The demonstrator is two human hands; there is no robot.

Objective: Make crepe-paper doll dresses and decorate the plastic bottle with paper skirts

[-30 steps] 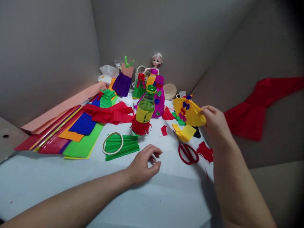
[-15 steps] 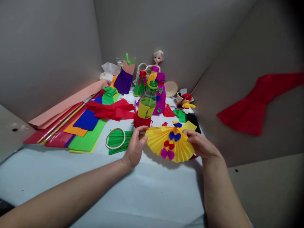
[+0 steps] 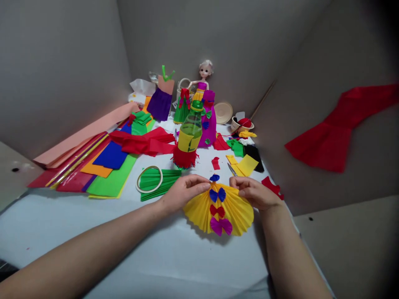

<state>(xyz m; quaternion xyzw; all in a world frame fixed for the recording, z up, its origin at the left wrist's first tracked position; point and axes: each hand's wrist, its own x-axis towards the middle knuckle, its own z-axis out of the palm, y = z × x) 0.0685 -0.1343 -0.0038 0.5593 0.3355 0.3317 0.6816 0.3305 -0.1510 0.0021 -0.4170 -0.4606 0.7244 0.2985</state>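
Observation:
A yellow pleated paper skirt (image 3: pixel 199 211) with blue, red and magenta bows lies fanned out on the white table (image 3: pixel 174 265). My left hand (image 3: pixel 183 192) pinches its upper left edge with closed fingers. My right hand (image 3: pixel 254 192) grips its upper right edge the same way. A small blue piece (image 3: pixel 214 177) sits at the skirt's top between my fingertips. Just beyond stands a green bottle (image 3: pixel 190 135) with a yellow band and a red fringe.
A green pleated paper (image 3: pixel 157 181) with a tape ring (image 3: pixel 149 178) lies to the left. Coloured paper sheets (image 3: pixel 102 166) cover the far left. A doll (image 3: pixel 202 81), paper dresses, a small bowl (image 3: pixel 241 123), scissors (image 3: pixel 231 169) and scraps crowd the back. A red paper dress (image 3: pixel 336 128) hangs on the right wall.
My right hand brought the yellow skirt from the right side to the table in front of me. My left hand rose and took its left edge. The skirt now lies lower and flatter.

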